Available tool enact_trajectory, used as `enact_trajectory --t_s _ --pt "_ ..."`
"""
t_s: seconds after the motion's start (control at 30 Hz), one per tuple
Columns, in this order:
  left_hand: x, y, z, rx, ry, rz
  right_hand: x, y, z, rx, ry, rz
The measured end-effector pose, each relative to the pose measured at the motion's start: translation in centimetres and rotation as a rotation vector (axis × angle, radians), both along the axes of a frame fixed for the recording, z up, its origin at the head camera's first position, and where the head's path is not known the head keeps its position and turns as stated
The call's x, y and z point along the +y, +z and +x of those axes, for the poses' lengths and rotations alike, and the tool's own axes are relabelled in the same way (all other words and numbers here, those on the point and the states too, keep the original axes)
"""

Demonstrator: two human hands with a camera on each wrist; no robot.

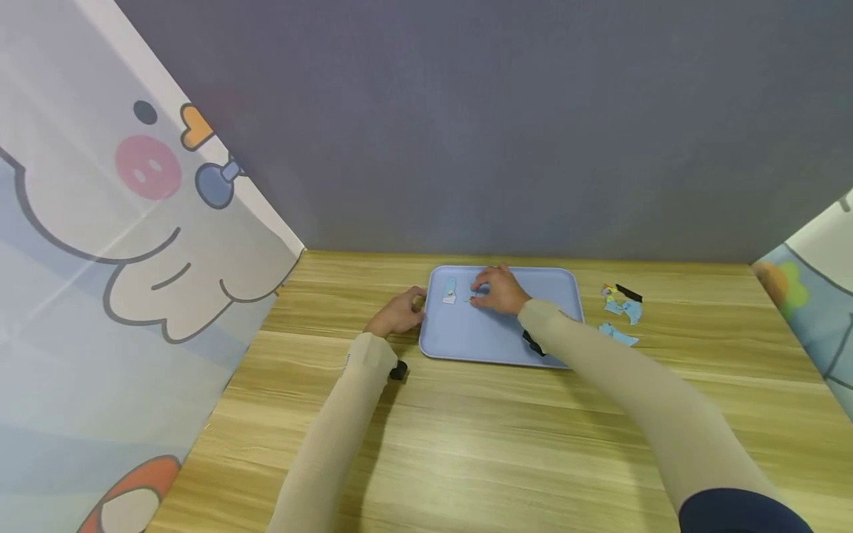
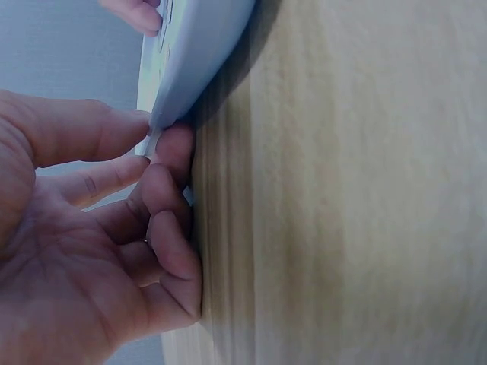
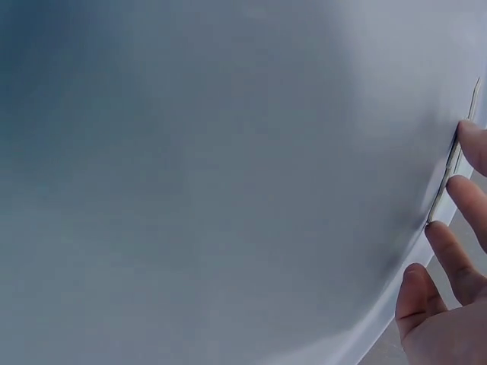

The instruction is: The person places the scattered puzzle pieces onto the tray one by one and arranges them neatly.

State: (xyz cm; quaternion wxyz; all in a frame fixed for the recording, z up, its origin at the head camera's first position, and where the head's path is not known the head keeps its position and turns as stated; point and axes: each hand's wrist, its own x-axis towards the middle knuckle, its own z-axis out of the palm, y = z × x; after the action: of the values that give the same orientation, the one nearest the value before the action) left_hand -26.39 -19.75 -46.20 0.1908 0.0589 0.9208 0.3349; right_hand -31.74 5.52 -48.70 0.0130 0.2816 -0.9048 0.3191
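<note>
A light blue tray (image 1: 466, 340) with a raised rim lies on the wooden table. At its left edge, my left hand (image 1: 400, 311) pinches the rim between thumb and index finger, as the left wrist view shows; its other fingers curl against the table. Over the tray's upper middle is my right hand (image 1: 501, 291), fingers spread. Its fingertips touch a thin flat piece (image 3: 444, 179) on the tray, seen edge-on in the right wrist view and partly hidden by the hand. Left of it lies a pale blue and white strip of flat pieces (image 1: 449, 290).
Several loose light blue flat pieces (image 1: 616, 335) lie on the table right of the tray, beside a black strip (image 1: 629, 293) and a small yellow-and-multicoloured piece (image 1: 609, 291). A grey panel (image 1: 500, 148) stands behind the table, and a cartoon-printed sheet (image 1: 100, 296) borders the left side.
</note>
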Motion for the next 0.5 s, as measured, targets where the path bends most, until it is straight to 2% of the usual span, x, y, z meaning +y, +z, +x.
enact_trajectory --t_s 0.2,0.5 --pt "0.1 0.1 -0.1 0.012 -0.007 -0.023 0.4 0.5 0.5 -0.066 -0.022 0.016" --pt "0.1 -0.2 -0.1 0.023 -0.002 -0.034 2.3 1.4 0.7 -0.062 -0.011 0.041"
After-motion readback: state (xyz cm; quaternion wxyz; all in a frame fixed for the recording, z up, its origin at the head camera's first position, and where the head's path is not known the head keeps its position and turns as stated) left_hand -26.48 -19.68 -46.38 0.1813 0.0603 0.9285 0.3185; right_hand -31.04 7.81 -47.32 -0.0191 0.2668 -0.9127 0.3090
